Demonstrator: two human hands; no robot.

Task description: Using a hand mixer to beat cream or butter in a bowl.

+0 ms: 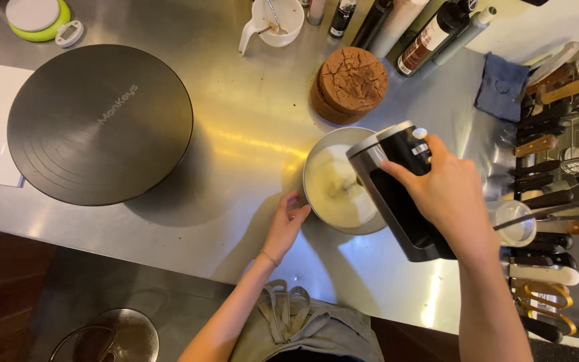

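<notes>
My right hand (447, 194) grips a black and silver hand mixer (397, 184) held over a metal bowl (316, 161) of white cream (336, 191). The beaters dip into the cream and are blurred. My left hand (286, 221) rests against the bowl's near left rim, fingers curled on it. A round brown chocolate cake (351, 84) sits on the steel counter just behind the bowl.
A black cake turntable (98, 124) stands at the left. A white jug (273, 23), bottles (430, 33) and a green scale (38, 17) line the back. A blue cloth (500, 87), knives and tools (547, 201) and a clear cup (514, 224) crowd the right.
</notes>
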